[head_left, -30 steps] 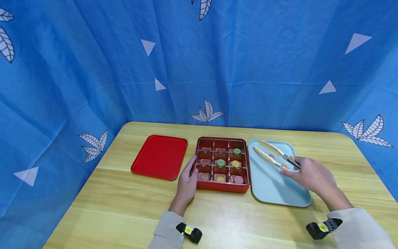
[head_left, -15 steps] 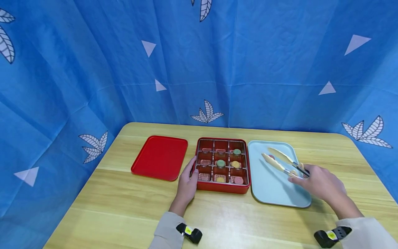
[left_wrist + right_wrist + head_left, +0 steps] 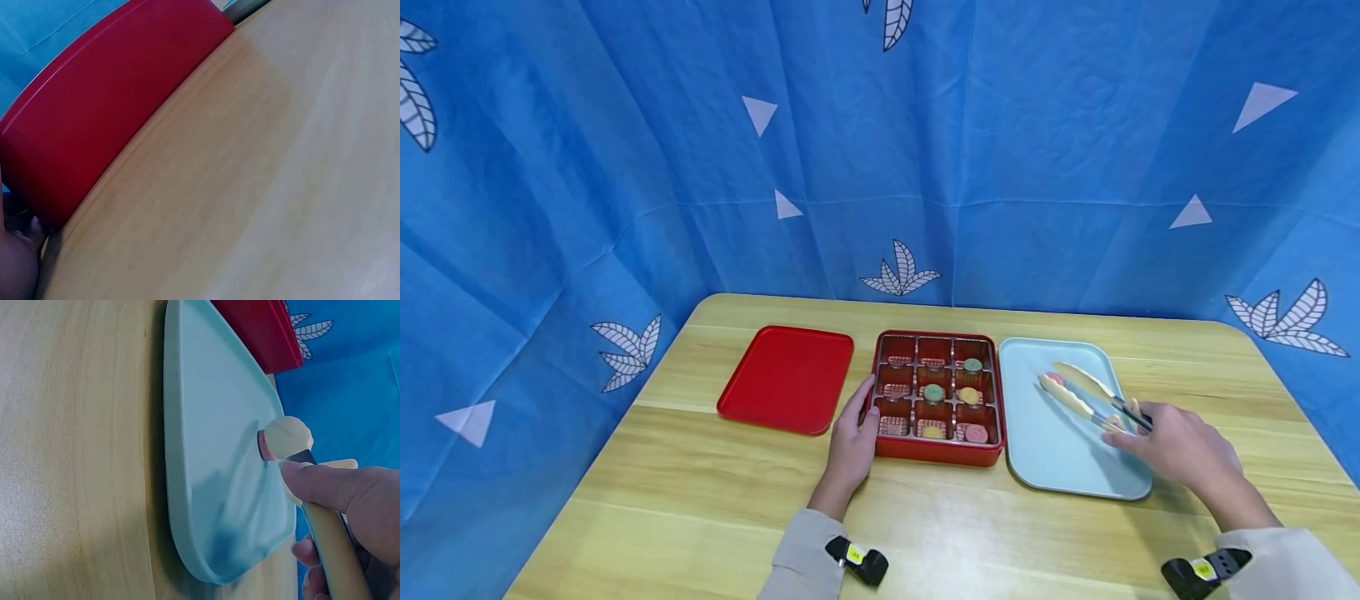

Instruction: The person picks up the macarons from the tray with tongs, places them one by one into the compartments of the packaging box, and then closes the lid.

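Observation:
My right hand [image 3: 1176, 442] grips cream-tipped tongs [image 3: 1070, 402] over the light blue tray [image 3: 1060, 458]. Their two arms stand spread, and a pink round cookie [image 3: 1056, 378] lies on the tray by the tips. In the right wrist view a pale round part of the tongs [image 3: 289, 437] overlaps the pink cookie [image 3: 265, 447]. My left hand [image 3: 850, 437] rests along the left side of a red box [image 3: 936, 451]. The box's divided insert holds green cookies [image 3: 933, 393], yellow cookies [image 3: 969, 395] and a pink cookie [image 3: 976, 433]; its left column has none.
A red lid [image 3: 786, 379] lies flat left of the box. The tray sits close against the box's right side. All stand on a wooden table [image 3: 700, 500] with a blue patterned curtain [image 3: 850, 150] behind.
My right hand moved right and slightly toward me with the tongs, whose tips went from the tray's left edge to beside the pink cookie. The left hand and box stayed in place.

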{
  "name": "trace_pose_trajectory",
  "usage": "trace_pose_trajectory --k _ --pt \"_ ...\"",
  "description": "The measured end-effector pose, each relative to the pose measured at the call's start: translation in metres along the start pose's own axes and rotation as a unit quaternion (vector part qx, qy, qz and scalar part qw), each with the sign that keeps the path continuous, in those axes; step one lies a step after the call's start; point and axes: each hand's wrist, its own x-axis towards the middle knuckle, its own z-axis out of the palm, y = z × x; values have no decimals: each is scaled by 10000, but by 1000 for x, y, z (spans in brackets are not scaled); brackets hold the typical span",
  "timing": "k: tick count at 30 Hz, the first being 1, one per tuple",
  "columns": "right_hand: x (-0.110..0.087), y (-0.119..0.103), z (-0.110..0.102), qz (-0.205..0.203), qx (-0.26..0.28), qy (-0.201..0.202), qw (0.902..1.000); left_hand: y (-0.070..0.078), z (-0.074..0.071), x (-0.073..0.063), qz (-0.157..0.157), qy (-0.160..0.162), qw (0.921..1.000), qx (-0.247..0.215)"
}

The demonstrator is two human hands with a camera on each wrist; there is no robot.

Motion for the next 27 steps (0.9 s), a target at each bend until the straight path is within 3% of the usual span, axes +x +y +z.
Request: trace_pose_trajectory --k 5,10,13,16,23,27 --pt "0 1 1 31 4 -54 10000 6 -2 -1 -125 -73 9999 -27" --pt "0 2 3 -2 -37 -51 10000 33 -7 -9 -119 -103 9999 -3" --pt "1 2 3 7 -88 -88 9999 41 -9 -12 -61 -94 9999 16" --pt "2 2 3 28 -104 -120 9999 39 -8 -11 -68 -95 9999 28" --pt "2 2 3 15 -121 -117 9999 5 -1 0 -109 -51 9999 12" --pt "3 2 4 41 -94 -153 9998 -1 -1 1 -3 -3 10000 14"
